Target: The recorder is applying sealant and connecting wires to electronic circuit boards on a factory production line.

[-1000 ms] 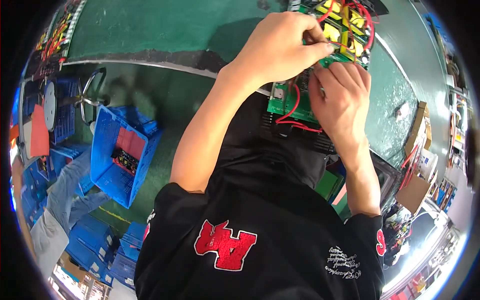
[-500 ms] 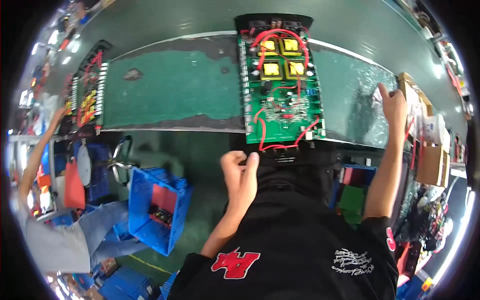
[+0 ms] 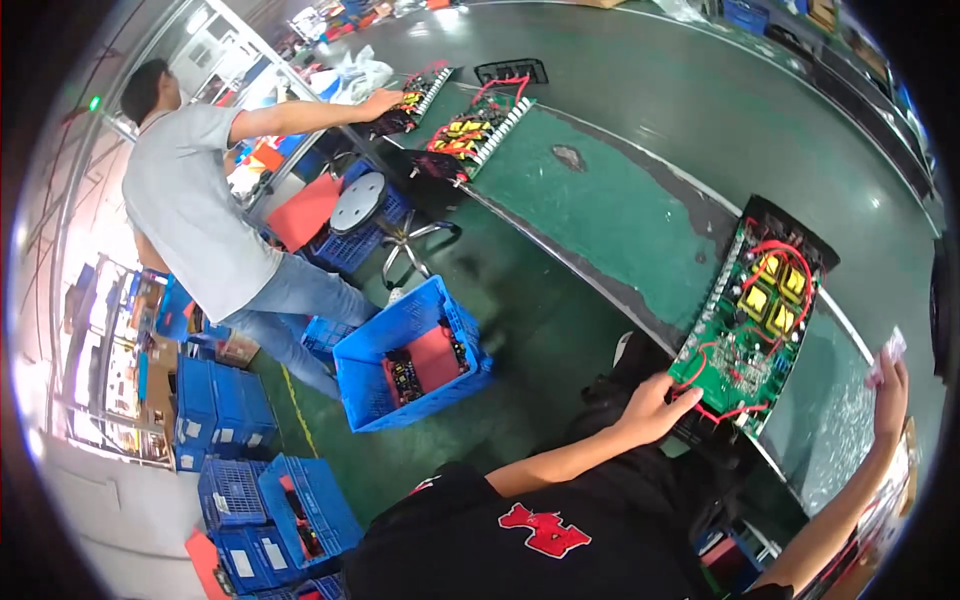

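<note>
A green circuit board (image 3: 735,350) with yellow-topped transformers, red wires and a black end panel (image 3: 790,232) lies on the bench to my right. Beside its near left corner is my left hand (image 3: 655,410), its fingers loosely bent and the thumb apart, with nothing visible in it. Whether it touches the board I cannot tell. Over the bench's right part, my right hand (image 3: 888,400) is raised, pinching a small clear-and-pinkish plastic bag (image 3: 893,347) between its fingertips. What the bag contains is too small to make out.
Clear bubble wrap (image 3: 835,440) lies right of the board. Two more board assemblies, one of them the nearer board (image 3: 465,135), sit at the bench's far left, where a co-worker (image 3: 200,200) reaches. Blue crates, including an open crate (image 3: 365,375), and a round stool (image 3: 358,203) stand on the floor.
The view has swung left, bringing the co-worker and more crates into sight. My left hand is now closer to the board's corner. The bag in my right hand shows more clearly.
</note>
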A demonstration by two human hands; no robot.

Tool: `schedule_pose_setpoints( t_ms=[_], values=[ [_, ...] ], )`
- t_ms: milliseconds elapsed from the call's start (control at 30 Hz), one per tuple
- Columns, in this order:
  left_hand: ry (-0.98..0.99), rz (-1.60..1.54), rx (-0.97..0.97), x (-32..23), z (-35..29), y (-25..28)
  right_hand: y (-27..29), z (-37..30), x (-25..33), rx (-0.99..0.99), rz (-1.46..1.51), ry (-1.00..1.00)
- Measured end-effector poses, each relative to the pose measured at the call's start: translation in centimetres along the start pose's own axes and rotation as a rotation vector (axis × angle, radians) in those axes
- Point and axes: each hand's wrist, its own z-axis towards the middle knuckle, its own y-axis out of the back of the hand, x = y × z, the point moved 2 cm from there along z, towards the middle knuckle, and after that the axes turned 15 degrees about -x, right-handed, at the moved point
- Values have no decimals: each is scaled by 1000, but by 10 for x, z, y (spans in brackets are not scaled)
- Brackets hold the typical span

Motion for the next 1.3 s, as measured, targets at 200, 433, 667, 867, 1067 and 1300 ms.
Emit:
schedule_pose_setpoints(
  t_ms=[200,433,667,867,1067,1300],
  values=[
    [35,45,90,-13,1,-14,-158,47,123,345,-349,723],
    [220,40,-107,-15,-6,-5,-217,59,151,741,-951,517],
    [163,232,103,-37,49,56,-191,41,134,671,-642,308],
    [158,242,194,-77,106,75,-166,32,115,407,-255,30],
    [196,221,390,-66,140,94,-170,24,148,355,-307,-38],
    [99,527,625,-110,205,101,-120,-58,126,273,-7,-354]
  ],
)
